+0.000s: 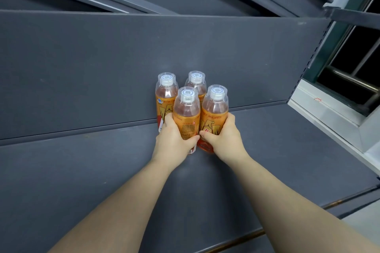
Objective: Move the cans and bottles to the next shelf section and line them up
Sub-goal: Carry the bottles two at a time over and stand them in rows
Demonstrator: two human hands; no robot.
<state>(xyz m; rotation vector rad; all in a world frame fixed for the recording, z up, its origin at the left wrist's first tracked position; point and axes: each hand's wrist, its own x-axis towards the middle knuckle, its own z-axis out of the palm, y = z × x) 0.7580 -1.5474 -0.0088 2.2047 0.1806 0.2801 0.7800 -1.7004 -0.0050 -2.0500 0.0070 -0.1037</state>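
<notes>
Left hand (174,139) & right hand (223,139) each gripped a front bottle (186,113); hasty shove cd topple rear bottles (166,92) by shelf's (82,170) back edge.

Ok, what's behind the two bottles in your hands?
Two more: the back left bottle and back right bottle, upright, close to the grey back panel. Their bases are hidden behind the front left bottle and front right bottle, so contact with the panel cannot be seen.

4 upright orange-label bottles (186,113) w/ clear caps, clustered: front 2 inside the grips, rear 2 just beyond.
</notes>
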